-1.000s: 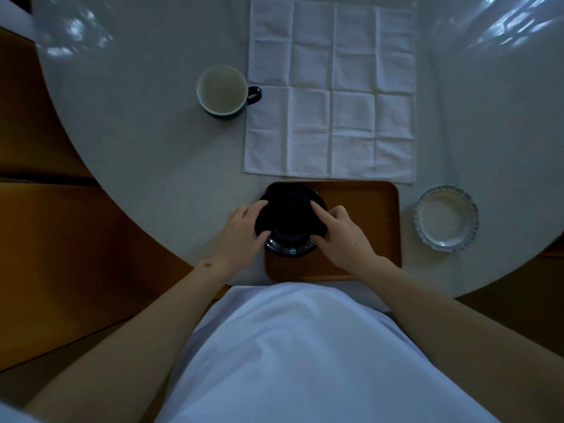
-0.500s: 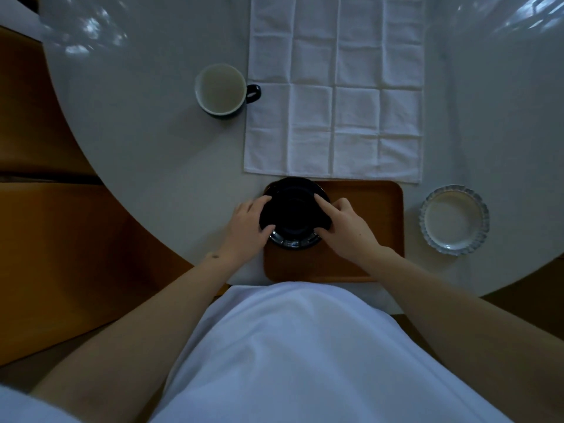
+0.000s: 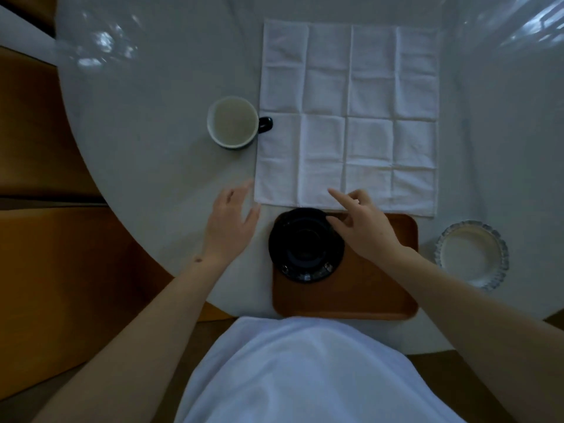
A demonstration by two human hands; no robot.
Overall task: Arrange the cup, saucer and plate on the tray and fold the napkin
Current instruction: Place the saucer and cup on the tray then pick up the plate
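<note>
my left hand [image 3: 230,228] hovers spread and empty; my right hand [image 3: 361,227] is loose, forefinger out, holding nothing. between them the saucer [image 3: 305,250] sits on the tray [image 3: 366,288]. the cup [image 3: 235,122] and unfolded napkin [image 3: 348,117] lie beyond my fingers, the plate [image 3: 471,254] right of my right hand.

A round, pale grey glossy counter [image 3: 158,123] fills most of the view, its curved edge running down the left side and sweeping round at the lower right. Bright window reflections sit on its sheen at the upper left and the upper right. Beyond the curved edge on the left lies a warm orange-brown wooden floor [image 3: 45,270], crossed by a dark seam. A strip of white surface [image 3: 18,35] cuts the upper left corner. At the bottom centre, a white cloth garment [image 3: 305,377] on the person's body overlaps the counter's near edge.
</note>
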